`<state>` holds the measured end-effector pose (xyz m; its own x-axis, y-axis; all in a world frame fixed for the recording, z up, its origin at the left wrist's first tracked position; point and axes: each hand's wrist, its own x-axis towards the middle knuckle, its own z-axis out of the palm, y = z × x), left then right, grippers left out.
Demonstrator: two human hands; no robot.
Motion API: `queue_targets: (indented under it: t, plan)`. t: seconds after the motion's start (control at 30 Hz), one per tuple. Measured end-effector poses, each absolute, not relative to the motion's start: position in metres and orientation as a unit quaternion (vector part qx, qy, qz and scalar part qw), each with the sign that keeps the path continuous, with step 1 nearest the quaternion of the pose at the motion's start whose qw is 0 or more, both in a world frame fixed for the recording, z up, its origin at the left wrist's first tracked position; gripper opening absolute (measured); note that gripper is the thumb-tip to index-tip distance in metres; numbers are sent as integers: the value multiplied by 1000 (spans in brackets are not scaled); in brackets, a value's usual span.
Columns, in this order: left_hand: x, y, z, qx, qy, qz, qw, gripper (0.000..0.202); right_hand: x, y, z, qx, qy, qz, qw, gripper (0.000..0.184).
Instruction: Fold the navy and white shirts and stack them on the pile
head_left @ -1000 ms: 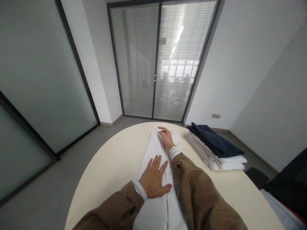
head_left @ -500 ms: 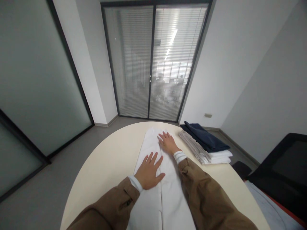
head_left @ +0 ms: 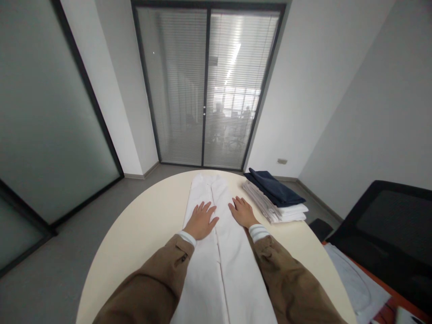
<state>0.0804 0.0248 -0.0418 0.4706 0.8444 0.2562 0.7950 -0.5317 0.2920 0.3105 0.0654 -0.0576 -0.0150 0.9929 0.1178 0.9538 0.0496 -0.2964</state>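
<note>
White folded garment (head_left: 232, 265) under the flat, released left grip (head_left: 201, 220), on the round worktop (head_left: 131, 247).
Right grip (head_left: 243, 211), also released, probably touches its edge; a sideways drag there could skew the folds or nudge the folded-cloth stack (head_left: 275, 193) just beyond.

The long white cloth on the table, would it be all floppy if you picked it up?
Probably floppy: the white cloth lies flat on the table, with slight creases at its far end. It may fall open when lifted, since two edges seem to meet along its middle. It probably wouldn't roll, being flat.
</note>
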Motion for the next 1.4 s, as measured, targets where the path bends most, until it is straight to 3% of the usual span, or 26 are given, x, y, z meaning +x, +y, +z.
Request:
queue_targets:
  t: [0.27, 0.47, 0.73, 0.93, 1.17, 1.4]
  plan:
    - [78, 23, -33, 847, 462, 252, 70, 22, 302, 38, -45, -600, -789, 43, 126, 64]
    - [75, 22, -33, 858, 434, 261, 86, 32, 285, 14, -46, -569, -817, 21, 91, 63]
    - [67, 14, -29, 875, 401, 250, 104, 34, 280, 3, -43, -600, -790, 68, 106, 63]
    - [54, 13, -31, 915, 311, 219, 133, 52, 282, 5, -43, -601, -787, 80, 110, 63]
    - [59, -1, -27, 944, 288, 148, 65, 26, 283, 6, -44, -600, -784, 99, 128, 60]
    - [64, -13, -27, 933, 300, 179, 86, 22, 287, 11, -40, -590, -775, 127, 187, 53]
